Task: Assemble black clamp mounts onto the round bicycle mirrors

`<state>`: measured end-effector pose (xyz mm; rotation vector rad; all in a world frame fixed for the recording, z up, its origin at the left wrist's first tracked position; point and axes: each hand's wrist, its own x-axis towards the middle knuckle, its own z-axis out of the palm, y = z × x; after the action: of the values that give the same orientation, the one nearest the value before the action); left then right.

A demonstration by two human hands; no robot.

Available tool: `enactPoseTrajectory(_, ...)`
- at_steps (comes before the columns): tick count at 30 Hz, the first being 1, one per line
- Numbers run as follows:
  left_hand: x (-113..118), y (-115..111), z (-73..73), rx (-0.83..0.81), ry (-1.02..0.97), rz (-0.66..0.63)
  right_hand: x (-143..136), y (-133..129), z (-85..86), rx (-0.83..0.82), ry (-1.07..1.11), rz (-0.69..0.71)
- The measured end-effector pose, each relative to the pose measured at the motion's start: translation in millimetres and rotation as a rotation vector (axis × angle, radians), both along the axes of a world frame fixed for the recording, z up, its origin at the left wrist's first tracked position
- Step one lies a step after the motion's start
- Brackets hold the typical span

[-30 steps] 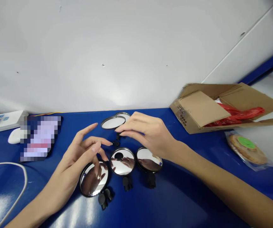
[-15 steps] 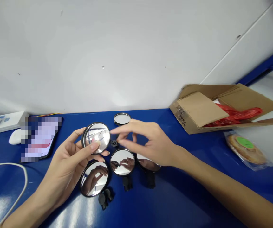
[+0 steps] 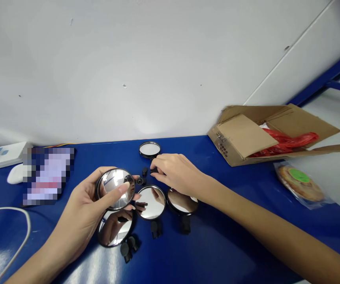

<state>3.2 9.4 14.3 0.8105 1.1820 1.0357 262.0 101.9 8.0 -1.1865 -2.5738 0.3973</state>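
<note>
A round black-rimmed mirror (image 3: 110,182) is in my left hand (image 3: 88,199), the thumb on its glass and the fingers behind it. My right hand (image 3: 178,171) closes its thumb and fingertips on a small black clamp part (image 3: 154,170); the fingers partly hide it. Just left of those fingertips lie other small black parts (image 3: 141,180). Another round mirror (image 3: 149,149) lies behind my right hand. In front lie a left mirror (image 3: 115,230), partly under the held one, a middle mirror (image 3: 151,203) and a right mirror (image 3: 181,202), each with a black clamp beside it.
An open cardboard box (image 3: 243,136) with red plastic stands at the back right, near a wrapped round pastry (image 3: 300,183). On the left are a phone (image 3: 51,173), a white mouse (image 3: 17,173), a white box (image 3: 11,154) and a white cable (image 3: 26,228). A wall (image 3: 158,79) rises behind.
My left hand has lowered the held mirror toward the left mirror on the table. My right hand has moved off the held mirror's edge and closed on a small black part.
</note>
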Motion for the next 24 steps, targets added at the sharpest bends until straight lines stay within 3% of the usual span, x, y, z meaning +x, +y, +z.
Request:
enactPoseTrajectory(6, 6.8, -3.3, 3.1, 0.037, 0.072, -0.043, 9.5, -23.1, 16.9, -0.053, 0.225, -0.121)
enactPoseTrajectory(10, 12.9, -8.7, 8.8, 0.080, 0.139, -0.098, 14.3, -51.4, 26.6, -0.493, 0.689, -0.112)
enactPoseTrajectory(12, 13.7, -12.0, 10.6, 0.075, 0.162, -0.134, 16.2, -63.2, 25.4, -0.593, 0.811, -0.069)
enactPoseTrajectory(16, 13.5, -17.4, 12.7, 0.037, 0.211, -0.169, 21.6, -74.5, 17.5, -0.670, 0.873, -0.031)
enactPoseTrajectory(24, 16.0, -16.8, 10.2, -0.007, 0.255, -0.121, 25.2, -68.7, 12.3, -0.732, 0.952, -0.041)
